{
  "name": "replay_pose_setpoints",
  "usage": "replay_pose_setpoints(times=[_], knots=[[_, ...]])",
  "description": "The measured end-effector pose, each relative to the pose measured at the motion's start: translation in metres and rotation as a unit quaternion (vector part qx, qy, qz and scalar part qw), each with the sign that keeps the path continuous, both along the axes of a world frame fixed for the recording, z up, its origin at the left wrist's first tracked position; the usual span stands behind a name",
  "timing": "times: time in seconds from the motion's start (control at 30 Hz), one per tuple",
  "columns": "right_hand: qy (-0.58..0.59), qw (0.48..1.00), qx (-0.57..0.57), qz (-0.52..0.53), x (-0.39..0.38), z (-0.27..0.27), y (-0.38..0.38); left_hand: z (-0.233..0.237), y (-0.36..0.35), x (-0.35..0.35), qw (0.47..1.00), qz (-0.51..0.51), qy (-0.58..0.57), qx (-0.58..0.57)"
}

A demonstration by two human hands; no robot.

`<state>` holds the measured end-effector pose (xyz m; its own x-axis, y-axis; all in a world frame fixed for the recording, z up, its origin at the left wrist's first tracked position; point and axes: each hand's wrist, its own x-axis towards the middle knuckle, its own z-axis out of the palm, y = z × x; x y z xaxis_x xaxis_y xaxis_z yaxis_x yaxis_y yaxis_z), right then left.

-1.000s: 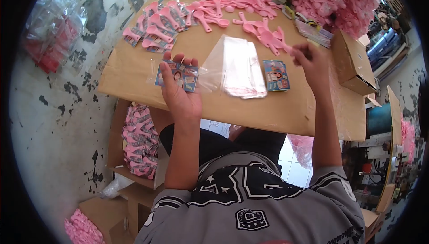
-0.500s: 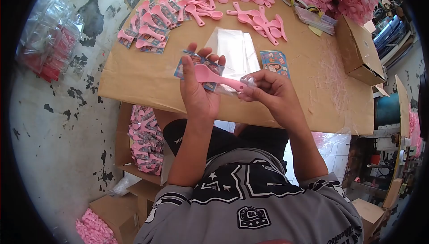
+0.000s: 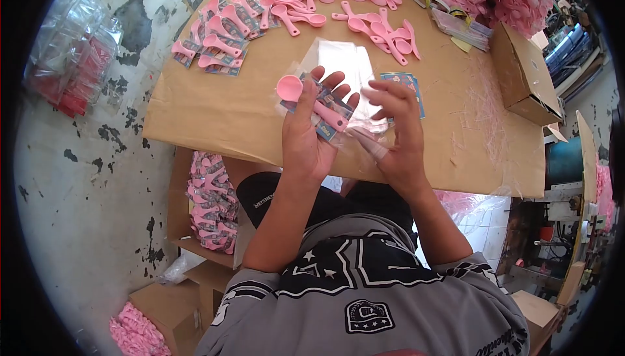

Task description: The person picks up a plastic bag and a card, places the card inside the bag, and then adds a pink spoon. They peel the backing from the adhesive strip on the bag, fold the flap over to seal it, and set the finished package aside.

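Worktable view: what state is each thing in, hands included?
Left hand: palm up, holding a spoon.
Right hand: open, blurred.
Held spoon: over a card, clear film around; sealed or not, cannot tell.
Clear bags: flat, piled.
Card stack: flat, partly hidden.
Loose spoons: overlapping, unwrapped.
Lower box: open, spoons inside.

A pink spoon [image 3: 289, 89] and a printed card [image 3: 324, 132] with clear film [image 3: 297, 73], in my left hand [image 3: 308, 140].
From my end I see the spoon's round bowl facing up, towards the view's upper left, its handle slanting to the lower right with a hole near the tip. My thumb crosses its neck; the blue, multicoloured card lies beneath, partly covered, above the tabletop [image 3: 215, 113].
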<state>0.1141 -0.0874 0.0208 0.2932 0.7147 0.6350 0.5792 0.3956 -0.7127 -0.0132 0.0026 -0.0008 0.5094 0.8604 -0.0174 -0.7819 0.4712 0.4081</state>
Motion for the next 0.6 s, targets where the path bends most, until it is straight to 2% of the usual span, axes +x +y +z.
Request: replay_pose_setpoints(times=[0.03,0.13,0.17,0.27,0.4,0.43,0.6], knots=[[-0.053,0.998,-0.002,0.045,0.010,-0.002,-0.003,-0.001,0.004,-0.002,1.000,-0.003,-0.006,-0.015],[-0.052,0.991,-0.011,0.119,0.027,0.004,-0.008,-0.002,0.014,-0.009,0.999,-0.014,-0.022,-0.045],[0.005,0.992,-0.022,0.124,0.034,0.002,-0.008,-0.001,0.016,-0.012,0.998,-0.022,-0.026,-0.046],[0.035,0.997,-0.008,0.067,0.045,0.002,-0.002,0.006,0.018,-0.020,0.993,-0.077,-0.066,-0.053],[-0.234,0.972,-0.035,0.001,0.036,0.016,0.005,0.013,0.016,-0.020,0.988,-0.132,-0.071,-0.035],[-0.218,0.974,-0.055,0.028,0.031,0.016,0.006,0.014,0.014,-0.019,0.988,-0.138,-0.063,-0.034],[-0.214,0.972,0.001,0.095,0.022,0.019,0.011,0.014,0.003,-0.009,0.983,-0.178,-0.023,-0.024]])
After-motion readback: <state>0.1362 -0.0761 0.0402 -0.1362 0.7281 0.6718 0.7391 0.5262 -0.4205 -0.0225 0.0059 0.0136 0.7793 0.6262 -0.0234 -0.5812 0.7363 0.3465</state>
